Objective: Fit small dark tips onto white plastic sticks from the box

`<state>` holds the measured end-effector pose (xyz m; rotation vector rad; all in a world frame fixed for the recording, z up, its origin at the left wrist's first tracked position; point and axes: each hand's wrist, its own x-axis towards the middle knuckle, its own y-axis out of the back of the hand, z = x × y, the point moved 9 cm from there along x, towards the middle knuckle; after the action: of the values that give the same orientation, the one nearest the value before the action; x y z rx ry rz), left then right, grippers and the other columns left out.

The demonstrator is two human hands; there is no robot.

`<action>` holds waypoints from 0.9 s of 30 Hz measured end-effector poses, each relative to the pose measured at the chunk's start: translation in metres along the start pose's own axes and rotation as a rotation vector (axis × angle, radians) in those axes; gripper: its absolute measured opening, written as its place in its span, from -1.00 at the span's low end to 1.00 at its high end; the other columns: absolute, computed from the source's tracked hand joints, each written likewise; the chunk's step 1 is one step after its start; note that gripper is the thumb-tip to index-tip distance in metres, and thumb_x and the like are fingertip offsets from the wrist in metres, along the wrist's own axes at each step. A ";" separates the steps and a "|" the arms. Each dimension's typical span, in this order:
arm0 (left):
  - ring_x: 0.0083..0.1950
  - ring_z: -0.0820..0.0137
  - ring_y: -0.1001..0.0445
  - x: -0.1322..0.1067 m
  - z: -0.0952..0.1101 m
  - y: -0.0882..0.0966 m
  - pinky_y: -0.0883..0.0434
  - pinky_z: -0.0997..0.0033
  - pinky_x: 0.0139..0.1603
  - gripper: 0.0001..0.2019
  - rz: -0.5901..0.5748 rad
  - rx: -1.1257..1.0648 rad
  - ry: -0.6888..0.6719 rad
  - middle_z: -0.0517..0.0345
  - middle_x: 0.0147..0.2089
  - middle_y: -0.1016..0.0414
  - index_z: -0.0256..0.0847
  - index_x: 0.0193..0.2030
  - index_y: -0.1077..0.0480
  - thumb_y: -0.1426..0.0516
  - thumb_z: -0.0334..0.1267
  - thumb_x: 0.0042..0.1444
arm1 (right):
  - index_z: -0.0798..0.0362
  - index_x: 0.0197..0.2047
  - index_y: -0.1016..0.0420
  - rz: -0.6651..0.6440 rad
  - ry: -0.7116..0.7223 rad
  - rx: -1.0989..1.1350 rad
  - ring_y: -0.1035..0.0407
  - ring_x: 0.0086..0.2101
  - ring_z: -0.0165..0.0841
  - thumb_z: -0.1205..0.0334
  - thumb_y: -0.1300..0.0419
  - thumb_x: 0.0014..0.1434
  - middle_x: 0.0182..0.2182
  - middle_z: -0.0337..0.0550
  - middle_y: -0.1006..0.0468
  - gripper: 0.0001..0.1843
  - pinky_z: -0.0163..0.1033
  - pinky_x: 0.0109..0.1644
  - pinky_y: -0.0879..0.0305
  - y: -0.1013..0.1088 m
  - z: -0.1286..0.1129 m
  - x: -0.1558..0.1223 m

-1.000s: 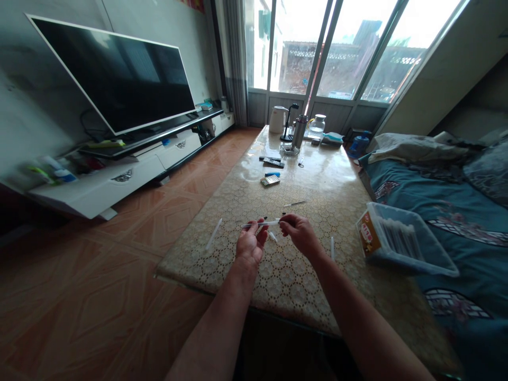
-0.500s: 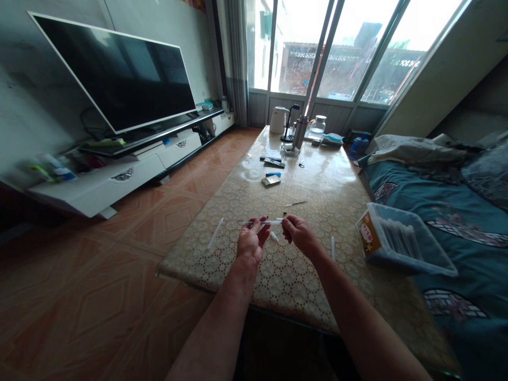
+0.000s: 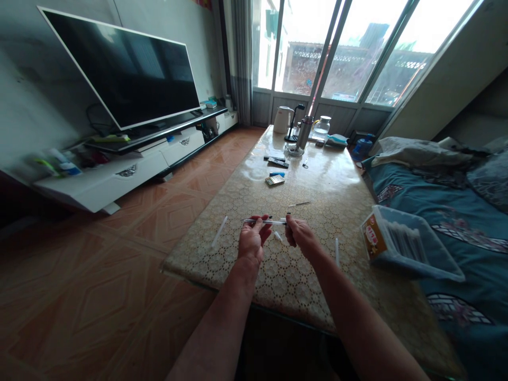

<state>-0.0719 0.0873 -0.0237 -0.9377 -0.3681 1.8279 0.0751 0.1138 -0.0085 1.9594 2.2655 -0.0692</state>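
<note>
My left hand (image 3: 251, 241) and my right hand (image 3: 300, 235) together hold a thin clear pen (image 3: 266, 221) level above the table (image 3: 337, 198). The left fingers pinch its left part, and the right fingers pinch its right end, where a small dark piece shows. Loose white pen tubes lie on the lace cloth: one (image 3: 219, 232) to the left, one (image 3: 337, 248) to the right, and a short bit (image 3: 277, 236) between my hands. A thin refill (image 3: 299, 204) lies just beyond them.
A clear plastic box (image 3: 400, 241) of white pens sits on the blue bed at the right. Remotes (image 3: 277, 161), a small packet (image 3: 274, 180), a kettle (image 3: 281, 119) and a flask (image 3: 304, 133) stand at the table's far end. A TV (image 3: 127, 69) on a white cabinet lines the left wall.
My right hand has slid a little left along the pen toward the left hand. The view has shifted slightly, otherwise the table's things are unmoved.
</note>
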 end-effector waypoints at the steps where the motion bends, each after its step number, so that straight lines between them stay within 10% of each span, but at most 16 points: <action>1: -0.39 0.48 -0.56 0.000 0.001 0.000 -0.41 0.60 -0.46 -0.90 -0.001 0.004 -0.006 0.10 -0.17 -0.57 -0.20 -0.24 -0.28 -0.11 -0.47 0.18 | 0.03 -0.55 -0.23 -0.001 -0.003 0.033 -0.12 -0.73 -0.51 -0.24 -0.07 0.13 -0.72 -0.32 -0.29 -0.49 -0.38 -0.70 -0.02 -0.001 0.001 0.000; 7: -0.35 0.48 -0.57 0.001 0.007 -0.001 -0.41 0.58 -0.43 -0.88 -0.030 0.076 -0.075 0.10 -0.15 -0.58 -0.18 -0.22 -0.27 -0.14 -0.41 0.15 | 0.02 -0.55 -0.20 0.036 0.017 0.078 -0.05 -0.75 -0.55 -0.08 -0.16 0.12 -0.74 -0.38 -0.23 -0.59 -0.40 -0.72 0.03 -0.006 0.002 0.005; 17: -0.21 0.39 -0.58 -0.008 0.031 -0.017 -0.44 0.46 -0.25 -0.76 -0.261 0.198 -0.259 0.04 -0.12 -0.58 -0.19 -0.18 -0.29 -0.24 -0.24 0.04 | 0.01 -0.58 -0.09 -0.135 -0.392 0.532 0.07 -0.76 -0.56 -0.15 -0.09 0.20 -0.77 -0.43 -0.08 -0.49 -0.42 -0.70 0.15 -0.036 0.026 -0.005; 23: -0.34 0.45 -0.54 -0.001 0.043 0.004 -0.39 0.47 -0.28 -0.67 -0.071 0.171 -0.314 0.10 -0.22 -0.58 -0.16 -0.08 -0.24 -0.24 -0.24 0.05 | 0.06 -0.35 -0.35 0.213 -0.051 -0.338 -0.31 -0.49 -0.38 0.05 -0.12 0.18 -0.47 -0.16 -0.43 -0.76 -0.31 -0.45 -0.20 0.006 0.017 0.007; 27: -0.37 0.50 -0.48 0.006 0.039 0.021 -0.35 0.52 -0.31 -0.79 0.049 0.131 -0.258 0.15 -0.34 -0.52 -0.21 -0.19 -0.31 -0.22 -0.23 0.07 | 0.08 -0.19 -0.45 0.219 0.089 -0.925 -0.37 -0.19 -0.25 0.29 -0.21 0.05 -0.16 0.02 -0.48 -0.79 -0.23 -0.13 -0.25 -0.004 0.025 0.016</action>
<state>-0.1151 0.0890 -0.0138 -0.6270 -0.3809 1.9984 0.0712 0.1260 -0.0353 1.6443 1.6111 0.9199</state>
